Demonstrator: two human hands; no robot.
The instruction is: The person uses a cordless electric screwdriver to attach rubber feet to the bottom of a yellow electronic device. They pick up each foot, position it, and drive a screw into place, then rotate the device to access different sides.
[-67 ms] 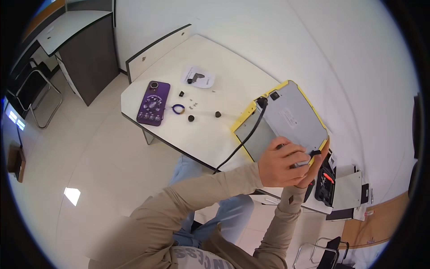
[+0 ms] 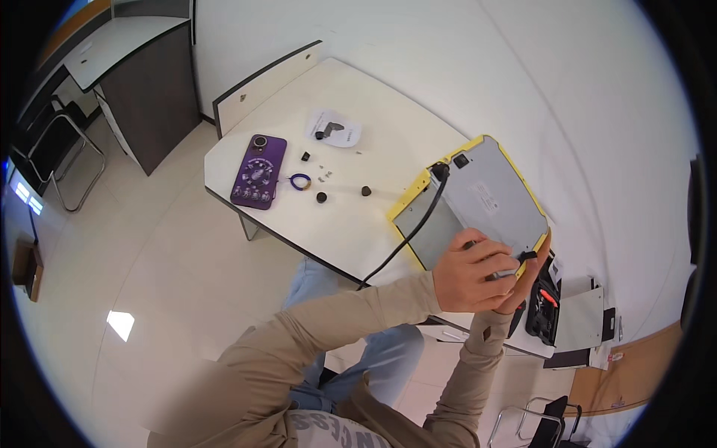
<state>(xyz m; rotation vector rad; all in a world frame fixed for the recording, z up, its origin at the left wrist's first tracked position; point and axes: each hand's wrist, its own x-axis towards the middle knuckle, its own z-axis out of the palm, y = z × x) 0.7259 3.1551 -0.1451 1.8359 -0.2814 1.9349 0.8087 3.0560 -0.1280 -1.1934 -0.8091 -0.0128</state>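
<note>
A flat grey device with a yellow rim (image 2: 499, 196) is tilted up at the right side of the white table, its grey back toward me. A thick black cable (image 2: 420, 224) is plugged in near its upper left corner and runs off the table's front edge. My left hand (image 2: 478, 272) is closed with curled fingers over the device's lower part; dark and grey bits show between the fingers, but what they grip is largely hidden. My right hand (image 2: 526, 287) holds the device's lower right edge, partly behind my left hand, beside a small black piece (image 2: 527, 256).
On the table (image 2: 328, 231) lie a purple phone (image 2: 258, 172), a blue ring-shaped loop (image 2: 300, 181), several small black caps (image 2: 366, 191), tiny metal screws (image 2: 326, 176) and a printed paper (image 2: 335, 128). A black tool case (image 2: 544, 310) is at the right. A white wall stands behind.
The view has shifted very slightly. Both hands keep their hold, and nothing else visibly differs.
</note>
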